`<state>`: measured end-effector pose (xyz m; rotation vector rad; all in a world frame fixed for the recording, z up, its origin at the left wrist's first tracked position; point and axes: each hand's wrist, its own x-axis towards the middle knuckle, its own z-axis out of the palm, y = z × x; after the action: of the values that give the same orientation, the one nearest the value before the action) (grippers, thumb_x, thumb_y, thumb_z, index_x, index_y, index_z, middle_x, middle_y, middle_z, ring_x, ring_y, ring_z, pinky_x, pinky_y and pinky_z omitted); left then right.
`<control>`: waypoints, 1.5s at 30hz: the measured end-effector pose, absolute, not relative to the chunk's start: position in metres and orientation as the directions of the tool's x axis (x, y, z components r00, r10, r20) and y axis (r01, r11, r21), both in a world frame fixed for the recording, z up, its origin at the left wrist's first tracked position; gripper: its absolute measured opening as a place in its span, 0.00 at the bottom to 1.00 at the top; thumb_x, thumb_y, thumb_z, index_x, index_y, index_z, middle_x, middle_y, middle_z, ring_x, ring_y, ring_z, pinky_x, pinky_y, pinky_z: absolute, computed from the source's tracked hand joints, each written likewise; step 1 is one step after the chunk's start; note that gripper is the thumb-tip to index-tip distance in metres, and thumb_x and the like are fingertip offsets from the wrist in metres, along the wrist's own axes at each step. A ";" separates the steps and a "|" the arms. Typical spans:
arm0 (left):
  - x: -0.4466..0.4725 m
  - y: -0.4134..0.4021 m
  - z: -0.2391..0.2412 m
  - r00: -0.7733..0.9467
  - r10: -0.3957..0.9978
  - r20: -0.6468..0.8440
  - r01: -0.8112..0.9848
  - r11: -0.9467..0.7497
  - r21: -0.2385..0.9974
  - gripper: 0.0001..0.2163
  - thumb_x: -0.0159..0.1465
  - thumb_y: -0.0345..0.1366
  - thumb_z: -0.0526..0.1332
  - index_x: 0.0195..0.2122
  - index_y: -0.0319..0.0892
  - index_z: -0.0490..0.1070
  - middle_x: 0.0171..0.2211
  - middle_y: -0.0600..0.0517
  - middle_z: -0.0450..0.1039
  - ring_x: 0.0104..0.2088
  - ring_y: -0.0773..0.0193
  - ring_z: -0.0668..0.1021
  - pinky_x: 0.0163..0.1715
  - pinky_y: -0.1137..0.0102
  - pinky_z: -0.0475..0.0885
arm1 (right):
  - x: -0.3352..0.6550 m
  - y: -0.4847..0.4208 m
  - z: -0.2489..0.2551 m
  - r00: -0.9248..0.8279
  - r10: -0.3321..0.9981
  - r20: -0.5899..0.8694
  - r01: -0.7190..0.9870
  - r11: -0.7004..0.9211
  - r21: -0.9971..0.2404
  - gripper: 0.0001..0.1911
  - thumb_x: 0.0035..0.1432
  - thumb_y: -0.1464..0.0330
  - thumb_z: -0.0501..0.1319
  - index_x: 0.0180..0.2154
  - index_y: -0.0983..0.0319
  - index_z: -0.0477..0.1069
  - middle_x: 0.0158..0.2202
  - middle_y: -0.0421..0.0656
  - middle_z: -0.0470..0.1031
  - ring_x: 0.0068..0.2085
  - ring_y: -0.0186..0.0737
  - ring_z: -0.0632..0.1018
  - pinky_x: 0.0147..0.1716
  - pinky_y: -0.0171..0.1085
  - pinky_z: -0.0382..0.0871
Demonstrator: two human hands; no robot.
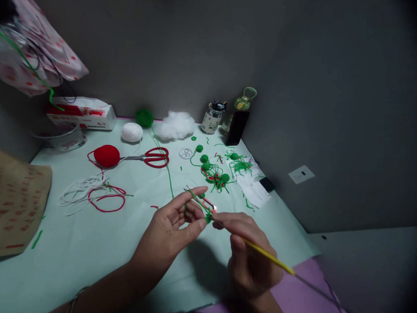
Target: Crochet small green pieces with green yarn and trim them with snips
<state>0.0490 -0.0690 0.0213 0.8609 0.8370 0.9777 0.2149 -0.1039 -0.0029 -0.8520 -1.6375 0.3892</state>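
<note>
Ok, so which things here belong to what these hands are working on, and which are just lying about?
In use:
- small green yarn piece, held in the left hand
- yellow-handled tool, in the right hand
- green yarn ball, its strand running to the left hand

Apparently just lying about:
- red yarn ball
- white yarn ball
- scissors
- pen cup
- bottle

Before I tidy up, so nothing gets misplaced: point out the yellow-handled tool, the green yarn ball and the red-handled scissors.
Yellow-handled tool (269, 256): head view, middle of the yellow handle.
Green yarn ball (144, 118): head view, centre of the ball.
Red-handled scissors (146, 157): head view, where blades and handles meet.
</note>
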 end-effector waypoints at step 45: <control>0.046 -0.066 0.018 0.551 0.805 -0.220 -0.536 0.543 0.646 0.17 0.62 0.30 0.68 0.53 0.41 0.76 0.24 0.60 0.60 0.19 0.78 0.55 0.21 0.78 0.54 | 0.207 -0.094 0.003 0.170 0.812 0.558 0.044 0.560 -0.828 0.12 0.69 0.73 0.57 0.43 0.59 0.79 0.35 0.42 0.76 0.34 0.37 0.75 0.33 0.40 0.70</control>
<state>0.0458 -0.0662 0.0179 0.5557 0.5411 0.8433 0.2067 -0.0936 0.0032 -0.8369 -1.3004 0.6472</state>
